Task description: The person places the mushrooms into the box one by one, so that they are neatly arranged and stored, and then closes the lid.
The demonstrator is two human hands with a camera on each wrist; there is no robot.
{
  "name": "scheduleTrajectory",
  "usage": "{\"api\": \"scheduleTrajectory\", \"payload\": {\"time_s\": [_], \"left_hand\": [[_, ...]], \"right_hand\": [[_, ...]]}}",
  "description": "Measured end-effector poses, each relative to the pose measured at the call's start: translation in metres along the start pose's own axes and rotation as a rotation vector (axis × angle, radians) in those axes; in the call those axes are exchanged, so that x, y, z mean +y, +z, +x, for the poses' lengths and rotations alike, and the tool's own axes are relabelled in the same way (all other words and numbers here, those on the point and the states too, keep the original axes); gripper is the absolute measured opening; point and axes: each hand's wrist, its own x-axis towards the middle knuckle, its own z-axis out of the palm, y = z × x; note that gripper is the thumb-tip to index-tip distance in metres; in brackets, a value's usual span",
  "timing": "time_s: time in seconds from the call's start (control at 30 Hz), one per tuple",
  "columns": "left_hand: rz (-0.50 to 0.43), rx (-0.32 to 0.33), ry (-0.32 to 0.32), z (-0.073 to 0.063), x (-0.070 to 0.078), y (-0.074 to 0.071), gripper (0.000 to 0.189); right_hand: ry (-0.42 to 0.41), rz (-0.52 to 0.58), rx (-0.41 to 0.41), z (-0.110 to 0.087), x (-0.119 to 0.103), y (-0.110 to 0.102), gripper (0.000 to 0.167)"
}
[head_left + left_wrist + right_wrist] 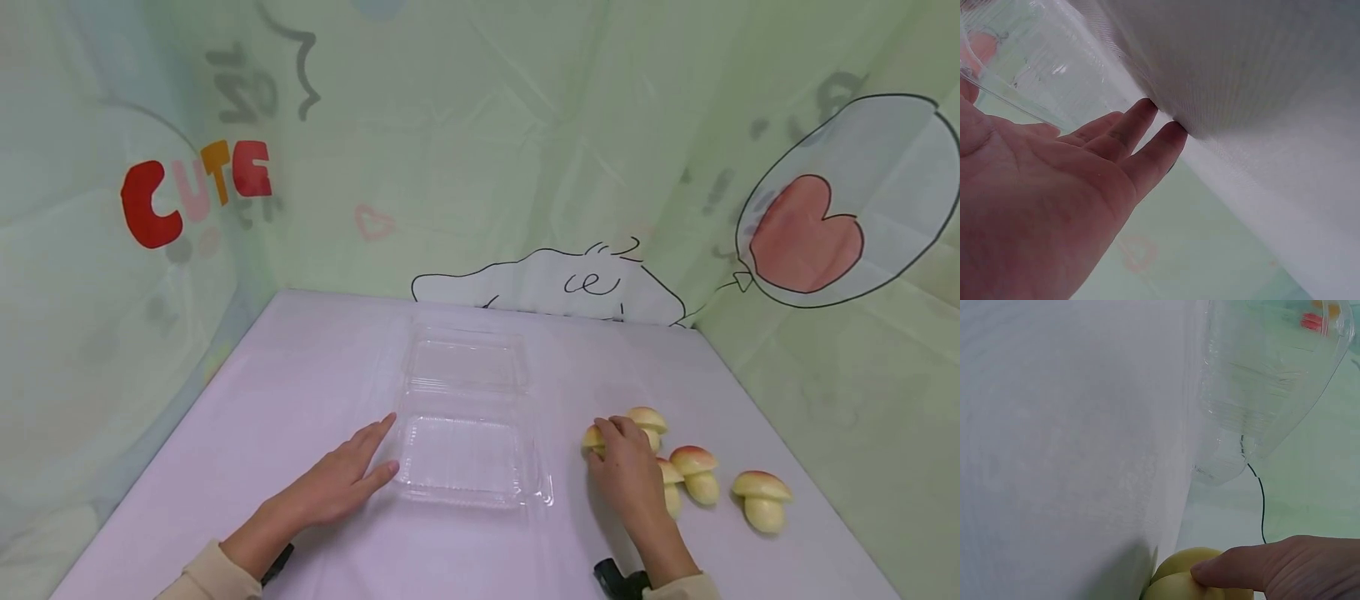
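Note:
A clear plastic clamshell box (467, 503) lies unfolded on the table, its lid half toward the back. My left hand (341, 483) rests beside the box's left edge with the fingers extended and the thumb near its rim. In the left wrist view the left fingertips (1179, 127) come down at the white table surface. To the right of the box, my right hand (628, 475) grips a yellow toy mushroom (592, 439) with a reddish cap, partly hidden by the fingers. In the right wrist view the thumb (1235, 565) presses on the yellow mushroom.
Several more toy mushrooms surround the right hand: one behind it (648, 419), one partly hidden beside the wrist (670, 486), another mushroom (695, 472) and a mushroom farther right (763, 500). A printed fabric curtain (480, 150) encloses the white table (315, 375).

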Motion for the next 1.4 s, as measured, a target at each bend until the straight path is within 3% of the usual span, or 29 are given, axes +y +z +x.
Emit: {"api": "scheduleTrajectory", "payload": {"time_s": [0.23, 0.67, 1.4], "left_hand": [[-0.007, -0.006, -0.01, 0.001, -0.001, 0.002, 0.075], [0.002, -0.001, 0.004, 0.001, 0.001, 0.003, 0.075], [-0.005, 0.01, 0.0, 0.001, 0.0, 0.004, 0.074]], "right_hand": [[-0.032, 0.024, 0.036, -0.001, 0.0, 0.001, 0.045], [0.02, 0.077, 0.043, -0.004, -0.002, 0.0, 0.044], [-0.065, 0.193, 0.262, -0.001, -0.026, -0.005, 0.044]]}}
